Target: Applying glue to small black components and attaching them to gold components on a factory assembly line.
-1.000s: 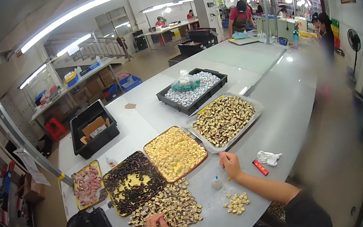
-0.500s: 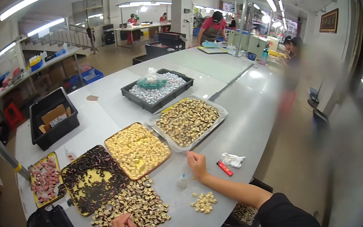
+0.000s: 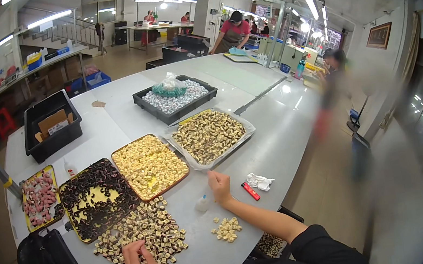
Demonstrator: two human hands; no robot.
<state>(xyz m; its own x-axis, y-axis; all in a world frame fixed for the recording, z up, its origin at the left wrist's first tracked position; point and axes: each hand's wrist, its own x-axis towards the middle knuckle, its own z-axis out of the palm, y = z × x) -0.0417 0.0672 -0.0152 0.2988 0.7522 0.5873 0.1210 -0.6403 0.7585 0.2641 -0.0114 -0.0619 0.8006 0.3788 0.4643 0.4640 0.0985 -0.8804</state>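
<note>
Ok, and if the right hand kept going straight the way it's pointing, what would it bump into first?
Probably the near corner of the lined tray of brown-and-cream pieces. The right hand looks very close, but I can't tell whether it's already touching.

On the near table (image 3: 285,115) are five trays (image 3: 99,194) of pieces, two loose piles (image 3: 149,224) and probably one red lighter (image 3: 251,191).
</note>
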